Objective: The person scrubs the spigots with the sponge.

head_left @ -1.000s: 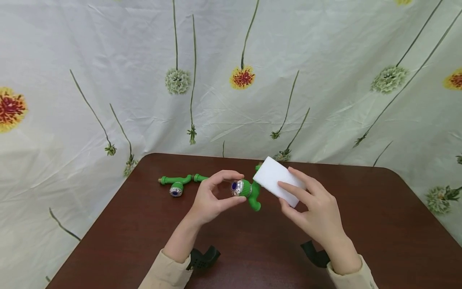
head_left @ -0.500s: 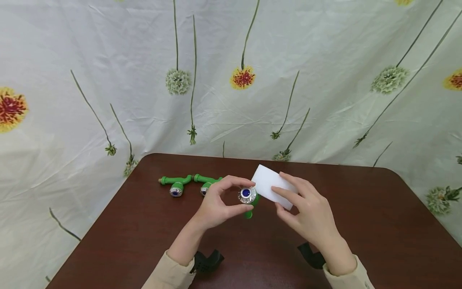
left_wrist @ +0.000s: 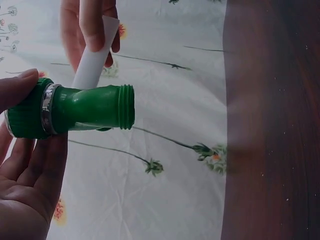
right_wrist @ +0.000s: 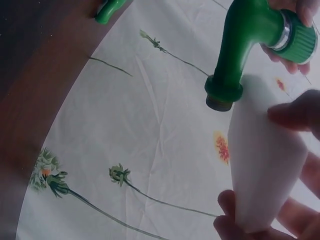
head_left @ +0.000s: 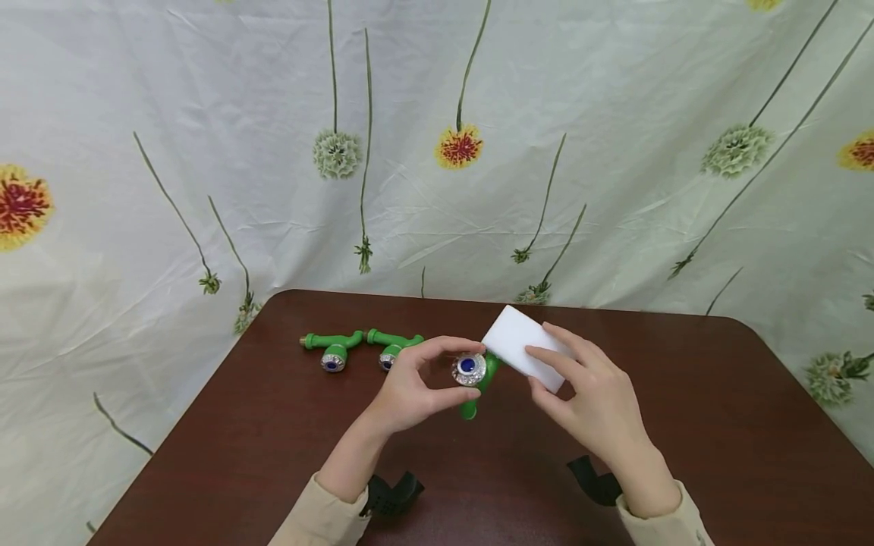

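My left hand [head_left: 410, 387] grips a green tap [left_wrist: 90, 107] by its ribbed knob, thumb on one side and fingers on the other. The knob's silver face with a blue centre [head_left: 469, 368] points toward the head camera. A threaded end shows in the left wrist view, and a brass-coloured inlet [right_wrist: 219, 103] in the right wrist view. My right hand [head_left: 594, 402] holds a white sponge block [head_left: 522, 341] between thumb and fingers. One end of the sponge lies right against the tap's body in the right wrist view. Both are held up over the table.
Two more green taps, one at the far left [head_left: 334, 349] and one beside it [head_left: 391, 350], lie on the dark brown table [head_left: 239, 455]. Behind the table hangs a white flower-print cloth [head_left: 614, 114]. Black wrist mounts [head_left: 392, 493] sit at both wrists.
The left hand has shifted slightly right and turned the tap, so its knob face now points toward the head camera. The sponge dipped down and left, then came back up and right.
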Tool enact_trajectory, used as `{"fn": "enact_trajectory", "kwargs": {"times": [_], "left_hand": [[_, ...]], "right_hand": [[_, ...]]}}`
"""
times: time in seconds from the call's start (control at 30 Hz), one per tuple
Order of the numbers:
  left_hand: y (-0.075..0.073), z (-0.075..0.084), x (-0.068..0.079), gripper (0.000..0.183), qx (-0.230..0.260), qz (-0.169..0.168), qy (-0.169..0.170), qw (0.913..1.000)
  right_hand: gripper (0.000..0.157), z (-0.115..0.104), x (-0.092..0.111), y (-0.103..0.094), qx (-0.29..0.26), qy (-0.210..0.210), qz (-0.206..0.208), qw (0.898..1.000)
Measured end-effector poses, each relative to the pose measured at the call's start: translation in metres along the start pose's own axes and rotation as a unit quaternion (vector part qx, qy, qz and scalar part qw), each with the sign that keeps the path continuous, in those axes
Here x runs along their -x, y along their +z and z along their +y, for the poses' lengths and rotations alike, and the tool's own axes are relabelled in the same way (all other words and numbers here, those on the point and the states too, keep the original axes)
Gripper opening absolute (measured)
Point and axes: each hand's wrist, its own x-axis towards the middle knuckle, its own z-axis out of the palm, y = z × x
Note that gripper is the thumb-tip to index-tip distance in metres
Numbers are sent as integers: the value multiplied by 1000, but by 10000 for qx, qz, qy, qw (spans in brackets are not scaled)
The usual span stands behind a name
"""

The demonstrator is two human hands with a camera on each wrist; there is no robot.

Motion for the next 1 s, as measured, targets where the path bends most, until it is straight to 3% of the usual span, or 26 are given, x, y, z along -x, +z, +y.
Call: {"fn": "enact_trajectory", "kwargs": {"times": [0.13, 0.23, 0.37, 0.5, 0.6, 0.77, 0.9, 1.0], "left_hand": [[0, 1, 0, 50, 131, 68, -166, 9998], [0, 0, -1, 53, 181, 181, -98, 9996], [0, 0, -1, 55, 150, 400, -53, 9991], [0, -1, -1, 53, 14, 585, -27, 9983], [0, -2, -1, 52, -75, 672, 2, 9977], [1, -2, 0, 50, -327, 749, 16, 9967], [5, -3, 0, 52, -798, 864, 119, 9930], [6, -3, 0, 55, -1125, 1000, 255, 9883]], "right_hand": [[31, 0, -1, -6, -135, 490, 76, 9987], [31, -1, -1, -10, -588, 750, 94, 9954], [31, -3, -3, -10, -1211, 479, 278, 9911], [27, -4, -3, -7, -1599, -61, 118, 9870], [24, -3, -3, -5, -1476, -254, 137, 9886], [27, -2, -4, -4, -1129, -31, 533, 9922], [28, -6, -5, -2, -1222, -356, 471, 9907], [28, -9, -6, 0, -980, -560, 486, 9924]]}}
